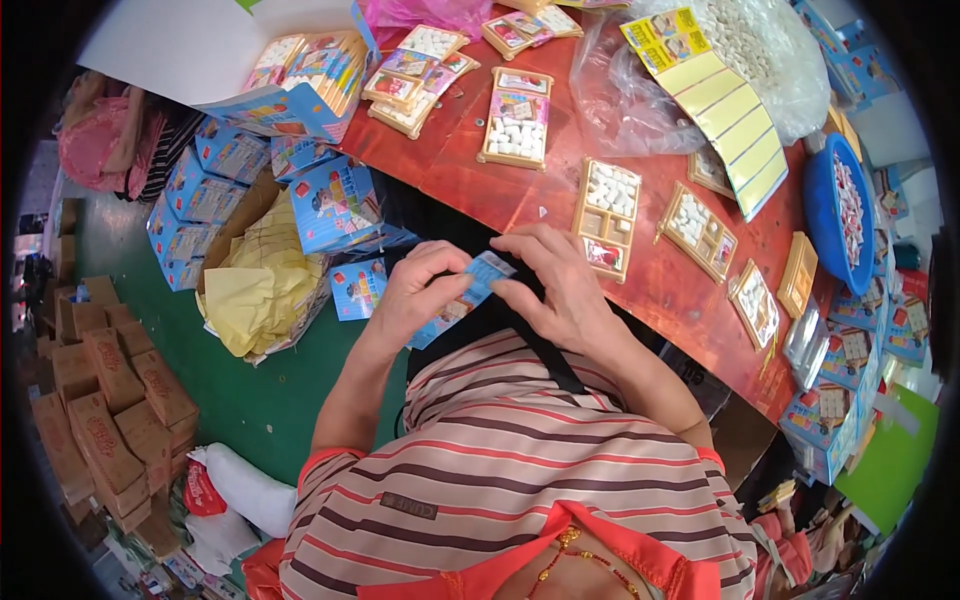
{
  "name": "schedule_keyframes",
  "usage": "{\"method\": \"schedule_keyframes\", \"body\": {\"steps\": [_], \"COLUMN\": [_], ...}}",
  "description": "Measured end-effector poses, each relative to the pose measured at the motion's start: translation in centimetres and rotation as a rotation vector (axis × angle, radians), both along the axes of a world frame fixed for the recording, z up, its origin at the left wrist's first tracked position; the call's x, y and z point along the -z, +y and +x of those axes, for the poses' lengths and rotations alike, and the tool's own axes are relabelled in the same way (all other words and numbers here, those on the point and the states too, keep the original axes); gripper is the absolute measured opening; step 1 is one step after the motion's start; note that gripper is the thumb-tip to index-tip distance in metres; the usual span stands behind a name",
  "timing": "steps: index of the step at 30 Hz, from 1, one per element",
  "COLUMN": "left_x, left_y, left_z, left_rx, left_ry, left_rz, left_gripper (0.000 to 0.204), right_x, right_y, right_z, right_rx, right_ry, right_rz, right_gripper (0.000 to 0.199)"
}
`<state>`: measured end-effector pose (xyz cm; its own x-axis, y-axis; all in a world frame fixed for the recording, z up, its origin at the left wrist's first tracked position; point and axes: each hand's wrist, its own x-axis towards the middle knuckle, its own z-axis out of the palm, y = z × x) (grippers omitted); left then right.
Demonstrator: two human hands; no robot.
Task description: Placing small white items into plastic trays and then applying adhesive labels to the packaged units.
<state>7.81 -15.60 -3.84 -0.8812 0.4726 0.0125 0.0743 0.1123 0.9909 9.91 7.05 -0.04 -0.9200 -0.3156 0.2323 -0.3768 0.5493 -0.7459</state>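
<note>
Blue printed cardboard packet (468,296), flat and narrow, sits between both hands above the person's lap, just off the near edge of the bench. Left hand (415,290) pinches its lower end with thumb and fingers closed on it; right hand (560,285) holds the upper end, fingers curled over the top. Thin card like this could crease or tear if the two hands pull against each other, and because it hangs off the bench edge, a loosened grip would likely send it down to the green floor (270,395).

Red-brown wooden bench (520,195) carries several tan plastic trays of white pellets (608,215), a clear plastic bag of white pellets (760,50), a yellow sheet of card strips (725,110) and a blue round bowl (835,215). Blue printed boxes (335,205) are stacked at the left, with brown cartons (110,420) piled on the floor.
</note>
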Motion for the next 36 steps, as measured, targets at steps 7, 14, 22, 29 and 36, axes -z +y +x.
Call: {"method": "schedule_keyframes", "body": {"steps": [7,14,22,29,36], "left_x": [-0.5,0.1,0.6,-1.5,-1.1], "left_y": [3.4,6.3,9.0,9.6,10.8], "left_z": [-0.5,-0.4,-0.1,-0.7,-0.4], "left_rx": [0.078,-0.137,-0.239,0.034,0.113], "left_ry": [-0.332,-0.399,-0.388,-0.24,-0.383], "left_rz": [0.334,0.761,0.792,0.514,0.546], "left_gripper": [0.008,0.002,0.007,0.012,0.029], "right_x": [1.2,2.2,2.6,0.3,-1.1], "right_y": [1.1,1.1,3.0,4.8,5.0], "right_z": [1.0,2.4,2.3,0.7,2.1], "right_rx": [0.186,0.142,0.148,0.257,0.274], "right_ry": [-0.163,-0.302,-0.323,-0.094,-0.085], "right_rz": [-0.418,-0.566,-0.512,-0.445,-0.592], "right_gripper": [0.026,0.02,0.019,0.019,0.008]}}
